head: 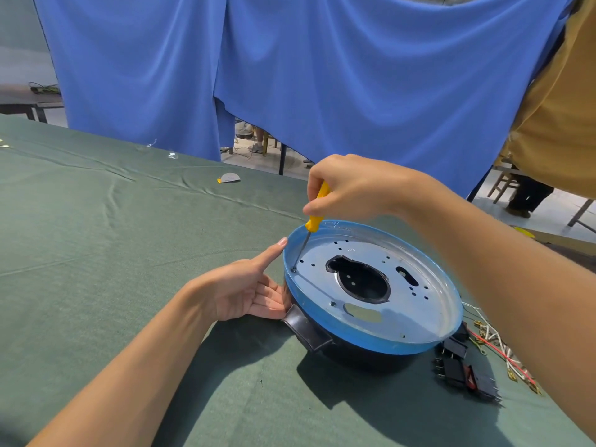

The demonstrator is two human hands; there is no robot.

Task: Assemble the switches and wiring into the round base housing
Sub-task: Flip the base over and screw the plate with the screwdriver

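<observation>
Resting on the cloth: the round base housing (371,345) sits at the near right of the green-covered table (129,253), blue rim up, with a black side tab (306,330) toward the viewer.
Metal plate: a silver plate (419,304) fills the housing's mouth, with a large cutout in the middle and small holes around it.
Screwdriver: the yellow-handled screwdriver (314,222) leans in from above, its tip on a screw (294,270) at the plate's left edge, just inside the rim.
Right hand: the right hand (351,188) is wrapped round the top of the handle, fingers curled.
Left hand: the left hand (245,291) lies straight-fingered against the housing's left wall, forefinger reaching up to the rim; it grips nothing.
Switches and wires: the black switches (464,372) and the white and red wires (493,343) lie loose on the cloth just right of the housing, none fitted as far as can be seen.
Step, as judged: turning a plate screw.
Risk one: the shaft is tilted, so the tip may slip out of the screw and skid across the plate or toward the nearby forefinger.
Risk two: the housing is only pushed against, not clasped, so an off-centre press or twist may rock or spin it on the soft cloth.
Risk three: a shifted housing could ride onto the wires beside it and pinch a terminal.
</observation>
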